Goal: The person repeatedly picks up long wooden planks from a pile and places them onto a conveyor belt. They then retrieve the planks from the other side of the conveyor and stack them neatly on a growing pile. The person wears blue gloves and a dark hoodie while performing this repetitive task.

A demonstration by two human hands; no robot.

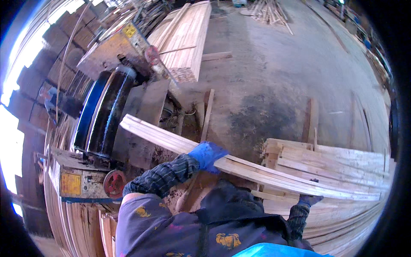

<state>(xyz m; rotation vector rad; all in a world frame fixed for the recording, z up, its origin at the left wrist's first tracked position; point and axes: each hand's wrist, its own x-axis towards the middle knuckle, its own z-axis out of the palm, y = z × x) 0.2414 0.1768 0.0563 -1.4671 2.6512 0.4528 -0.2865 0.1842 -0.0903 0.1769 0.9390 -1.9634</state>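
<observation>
A long, narrow bundle of pale wooden strips (pixel 261 173) lies slantwise across the view in front of me. My left hand (pixel 207 156), in a blue glove, is wrapped over it left of its middle. Farther right, my right hand (pixel 310 199) grips the strips from below in a dark glove, its fingertips showing over the far edge. The left end of the strips points toward the black rollers (pixel 112 113) of a machine and hangs over its metal bed (pixel 143 115). Their right end passes above a stack of boards (pixel 338 165).
A red handwheel (pixel 114 184) sits on the machine's near side. Beyond the machine lies a large stack of pale planks (pixel 188 43). Loose sticks (pixel 269 12) are heaped on the concrete floor (pixel 257 64) at the back. Upright boards (pixel 79 222) stand at the lower left.
</observation>
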